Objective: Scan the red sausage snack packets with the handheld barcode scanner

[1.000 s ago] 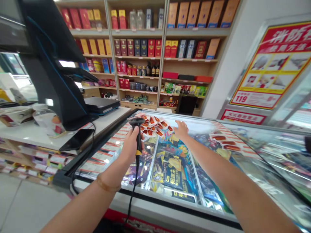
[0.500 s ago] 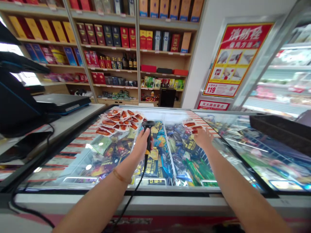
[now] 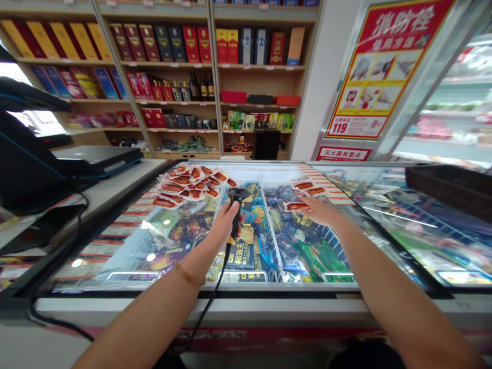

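Observation:
My left hand (image 3: 226, 220) is wrapped round the handle of a black barcode scanner (image 3: 238, 193), held upright over the freezer's glass top with its cable trailing down toward me. To the right, my right hand (image 3: 317, 211) grips the end of a packaged sausage (image 3: 296, 206) in a clear wrapper. Just beyond it, two more wrapped sausages (image 3: 309, 187) lie on the glass. A larger heap of the same sausage packs (image 3: 184, 187) is spread at the far left of the glass, left of the scanner.
Beneath the glass lid of the chest freezer (image 3: 126, 279), bagged frozen goods fill wire baskets. A scale (image 3: 96, 156) stands on the left counter. A dark brown tray (image 3: 449, 187) rests on the right. Shelves of boxed bottles (image 3: 165, 43) line the back wall.
My right hand has drawn a sausage pack leftward, apart from the other two. The scanner stays in my left hand, nearly in place. The camera has tilted slightly down.

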Demonstrator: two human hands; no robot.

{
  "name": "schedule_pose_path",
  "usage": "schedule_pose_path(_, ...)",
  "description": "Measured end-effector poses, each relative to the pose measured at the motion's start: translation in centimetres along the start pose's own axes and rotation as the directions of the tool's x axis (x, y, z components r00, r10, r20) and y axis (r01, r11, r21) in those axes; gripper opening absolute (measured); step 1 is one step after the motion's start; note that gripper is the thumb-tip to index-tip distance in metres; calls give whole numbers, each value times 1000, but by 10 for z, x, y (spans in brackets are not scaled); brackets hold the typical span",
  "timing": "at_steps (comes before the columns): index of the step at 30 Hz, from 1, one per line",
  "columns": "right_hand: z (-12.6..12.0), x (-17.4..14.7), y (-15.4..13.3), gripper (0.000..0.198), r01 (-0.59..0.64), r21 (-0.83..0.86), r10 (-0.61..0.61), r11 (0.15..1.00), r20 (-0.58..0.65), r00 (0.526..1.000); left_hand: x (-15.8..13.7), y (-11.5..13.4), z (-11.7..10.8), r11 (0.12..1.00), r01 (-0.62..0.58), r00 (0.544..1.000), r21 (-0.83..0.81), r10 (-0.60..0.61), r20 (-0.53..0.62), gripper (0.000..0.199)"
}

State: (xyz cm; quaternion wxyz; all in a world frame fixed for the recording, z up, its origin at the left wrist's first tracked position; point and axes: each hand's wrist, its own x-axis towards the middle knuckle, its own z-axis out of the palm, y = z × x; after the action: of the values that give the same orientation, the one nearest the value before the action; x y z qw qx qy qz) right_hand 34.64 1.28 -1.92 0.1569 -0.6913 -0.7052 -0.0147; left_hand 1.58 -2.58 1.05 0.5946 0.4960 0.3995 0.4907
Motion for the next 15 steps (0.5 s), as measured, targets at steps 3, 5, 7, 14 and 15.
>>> schedule_pose_path(3,-5,-4,5,44,25,52,-28,998,69,997,-1,1,0,1000,7,1000,-1,-7,19,48)
schedule_pose_path(5,-8,-6,2,38,11,112,-14,994,25,1000,-2,2,0,1000,8,999,-14,-7,46,47)
schedule_pose_path(7,-12,-9,-6,34,13,230,-2,973,-50,999,-5,3,0,1000,1,994,-17,1,105,46)
schedule_pose_path(14,-27,-17,-45,50,-40,561,152,827,-155,976,-15,3,1,998,-64,940,21,53,337,42)
schedule_pose_path(15,-27,-17,-48,51,-27,564,158,825,-185,970,-16,3,1,997,-71,937,17,60,345,41)
